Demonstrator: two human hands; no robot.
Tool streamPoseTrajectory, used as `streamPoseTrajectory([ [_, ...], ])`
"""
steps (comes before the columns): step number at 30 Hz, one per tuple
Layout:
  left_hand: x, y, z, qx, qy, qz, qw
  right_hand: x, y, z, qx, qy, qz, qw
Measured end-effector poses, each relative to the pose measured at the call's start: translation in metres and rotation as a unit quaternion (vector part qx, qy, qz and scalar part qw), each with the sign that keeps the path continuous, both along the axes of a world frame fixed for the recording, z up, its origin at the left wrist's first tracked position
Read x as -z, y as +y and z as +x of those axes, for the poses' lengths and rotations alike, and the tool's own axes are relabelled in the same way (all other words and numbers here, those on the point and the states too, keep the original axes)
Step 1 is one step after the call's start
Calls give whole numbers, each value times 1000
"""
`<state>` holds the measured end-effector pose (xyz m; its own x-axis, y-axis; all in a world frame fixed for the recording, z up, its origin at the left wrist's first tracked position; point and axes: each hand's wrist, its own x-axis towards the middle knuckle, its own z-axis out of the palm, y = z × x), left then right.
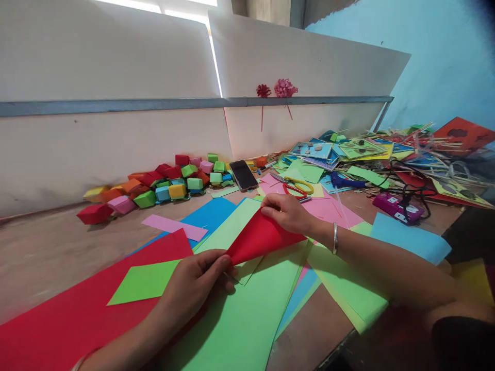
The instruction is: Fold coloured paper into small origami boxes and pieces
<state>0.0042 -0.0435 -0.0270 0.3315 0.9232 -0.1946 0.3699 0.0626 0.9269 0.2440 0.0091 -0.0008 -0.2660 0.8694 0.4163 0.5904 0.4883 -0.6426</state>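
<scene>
- Two grips, both closed on the small red paper (263, 232): your left hand (203, 273) pinches its lower-left corner, your right hand (288, 211) its top, apparently to hold it taut.
- It is raised over the green sheets (247, 309), likely so your grip gets underneath.
- Scissors (290, 179) lie just beyond your right hand, seemingly within reach.

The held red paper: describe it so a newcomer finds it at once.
Below the white panels, find the green sheets in the foreground. Over them, between the left hand and right hand, is the red paper. Unlike the larger red sheet lying at left, it is held in both hands.
</scene>
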Motion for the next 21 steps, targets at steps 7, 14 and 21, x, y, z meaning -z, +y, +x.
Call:
streamPoseTrajectory([
  [7, -3, -3, 3, -19, 22, 47, 998, 1, -4, -4, 42, -156, 26, 987],
  [14, -14, -8, 2, -20, 91, 112, 989, 20, 3, -7, 42, -235, 27, 971],
  [21, -8, -2, -2, 45, 249, 165, 953, 36, 6, -16, 7, -297, 28, 954],
])
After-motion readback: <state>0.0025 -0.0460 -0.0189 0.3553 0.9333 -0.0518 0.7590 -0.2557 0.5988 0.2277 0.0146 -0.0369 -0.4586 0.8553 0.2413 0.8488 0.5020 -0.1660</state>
